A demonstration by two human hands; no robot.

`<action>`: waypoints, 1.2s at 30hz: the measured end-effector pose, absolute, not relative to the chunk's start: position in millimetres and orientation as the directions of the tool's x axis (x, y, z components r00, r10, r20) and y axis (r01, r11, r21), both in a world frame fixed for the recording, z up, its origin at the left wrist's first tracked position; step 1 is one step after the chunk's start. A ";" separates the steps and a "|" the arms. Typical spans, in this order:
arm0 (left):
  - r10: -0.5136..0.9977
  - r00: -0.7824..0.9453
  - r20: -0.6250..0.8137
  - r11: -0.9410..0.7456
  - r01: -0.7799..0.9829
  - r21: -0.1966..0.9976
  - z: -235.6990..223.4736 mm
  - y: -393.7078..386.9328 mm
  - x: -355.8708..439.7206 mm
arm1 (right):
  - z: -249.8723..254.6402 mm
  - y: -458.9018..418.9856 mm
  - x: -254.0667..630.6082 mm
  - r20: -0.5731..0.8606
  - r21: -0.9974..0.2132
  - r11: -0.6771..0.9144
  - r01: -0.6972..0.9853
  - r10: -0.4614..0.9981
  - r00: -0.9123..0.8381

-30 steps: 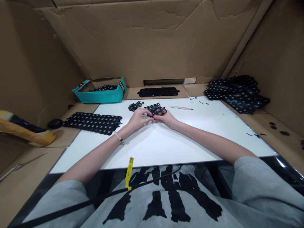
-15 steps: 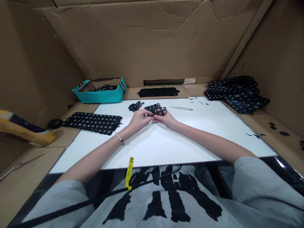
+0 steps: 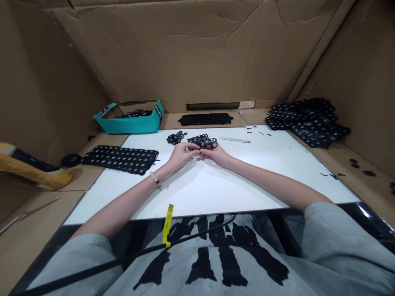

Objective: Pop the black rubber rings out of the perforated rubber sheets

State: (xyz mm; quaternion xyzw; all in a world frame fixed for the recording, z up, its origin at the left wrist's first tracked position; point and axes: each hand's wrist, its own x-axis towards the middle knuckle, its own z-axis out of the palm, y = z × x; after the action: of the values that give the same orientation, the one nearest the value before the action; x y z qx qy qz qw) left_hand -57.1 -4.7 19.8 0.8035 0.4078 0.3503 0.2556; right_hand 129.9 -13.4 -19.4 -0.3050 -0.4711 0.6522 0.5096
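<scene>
A tangled piece of black perforated rubber mesh lies at the middle of the white board. My right hand holds its near edge. My left hand reaches across, and its fingertips pinch the same piece where the two hands nearly meet. What lies under the fingers is hidden. Just left of the mesh is a small heap of black rubber rings. A slim pale knife rests on the board to the right.
A teal box holding black pieces stands at the back left. Perforated black sheets lie left, behind and stacked right of the board. Black scraps dot the board's right side. Cardboard walls surround the bench.
The mesh piece has shifted slightly and sits flatter against my right hand. My left fingers have moved a little along its edge.
</scene>
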 end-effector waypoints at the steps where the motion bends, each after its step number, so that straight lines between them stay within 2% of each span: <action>1: 0.819 0.440 0.369 -0.562 0.481 0.673 21.4 -3.6 -58.3 | -19.3 -13.0 130.2 0.077 -0.924 -0.041 -0.380 0.953 -0.292; 7: 0.666 0.607 0.433 -0.744 0.500 0.443 30.3 2.7 -67.5 | -15.8 -13.1 129.8 0.048 -0.910 -0.070 -0.409 0.961 -0.271; 13: 0.624 0.613 0.485 -0.781 0.513 0.356 26.5 -3.3 -66.6 | -8.3 -21.7 127.9 0.056 -0.935 -0.046 -0.350 0.959 -0.277; 19: 0.628 0.611 0.481 -0.778 0.503 0.377 27.7 -3.7 -66.2 | -6.7 -22.8 127.6 0.045 -0.940 -0.049 -0.337 0.963 -0.265; 23: 0.638 0.640 0.428 -0.769 0.501 0.397 29.7 -1.1 -67.5 | -7.1 -21.9 126.5 0.046 -0.960 -0.041 -0.277 0.953 -0.300; 28: 0.639 0.668 0.381 -0.762 0.486 0.427 31.9 -4.7 -65.3 | -6.8 -22.4 125.3 0.109 -0.970 0.036 -0.240 0.948 -0.299; 32: 0.657 0.652 0.379 -0.747 0.498 0.440 33.5 -12.2 -60.9 | -5.6 -24.1 124.4 0.126 -0.987 0.089 -0.136 0.948 -0.291; 36: 0.670 0.627 0.398 -0.741 0.529 0.413 35.1 -19.7 -57.1 | -6.7 -24.6 123.1 0.132 -0.987 0.105 -0.119 0.959 -0.250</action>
State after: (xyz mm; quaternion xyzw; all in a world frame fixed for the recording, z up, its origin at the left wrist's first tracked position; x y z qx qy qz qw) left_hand -57.1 -19.7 35.1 0.8926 0.3359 0.2716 0.1293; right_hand 123.1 -24.6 -6.7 -0.3730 -0.5629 0.5553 0.4854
